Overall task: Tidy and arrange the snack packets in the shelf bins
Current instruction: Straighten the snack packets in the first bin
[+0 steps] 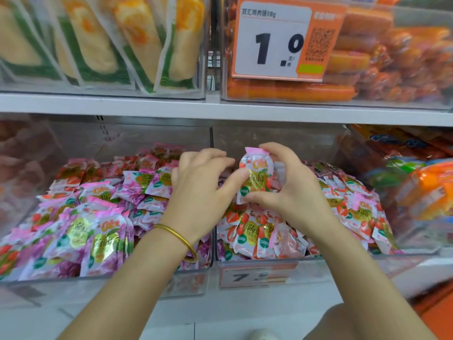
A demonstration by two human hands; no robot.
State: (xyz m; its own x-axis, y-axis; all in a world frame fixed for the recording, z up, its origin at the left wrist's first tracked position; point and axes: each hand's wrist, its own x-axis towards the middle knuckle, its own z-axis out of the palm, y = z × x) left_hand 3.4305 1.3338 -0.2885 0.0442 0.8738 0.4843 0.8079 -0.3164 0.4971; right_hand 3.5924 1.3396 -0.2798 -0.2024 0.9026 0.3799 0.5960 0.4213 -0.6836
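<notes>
The right hand [291, 192] pinches a small white foil packet with a pink crimped top [255, 177], forefinger on the top edge and thumb under the bottom edge, holding it upright. The packet reads "Ola" in orange above a gold patch, red fruit and a green badge. The left hand [196, 185] sits just beside it, fingers curled, its thumb [236, 179] touching the packet's left edge; whether this hand grips it cannot be told. A thin gold bangle [182, 238] circles the left wrist. Both forearms reach up and forward, wrists apart, hands nearly meeting.

Beneath the right hand lies a clear plastic bin [282, 136] heaped with red-and-white packets [257, 236] of the same brand. Under and left of the left hand, a second clear bin [73, 138] holds purple-and-pink packets [93, 236], also marked "Ola". Below the right wrist an orange price card [255, 276] shows a blurred "7".

Above the hands, a white-and-orange price tag [272, 40] reads "58g" and "1.0" beside a QR code, in front of orange sausages [289, 90]. Up left stand yellow-and-green pouches [98, 45]. Right of the right hand sit orange-and-green packs [421, 187].
</notes>
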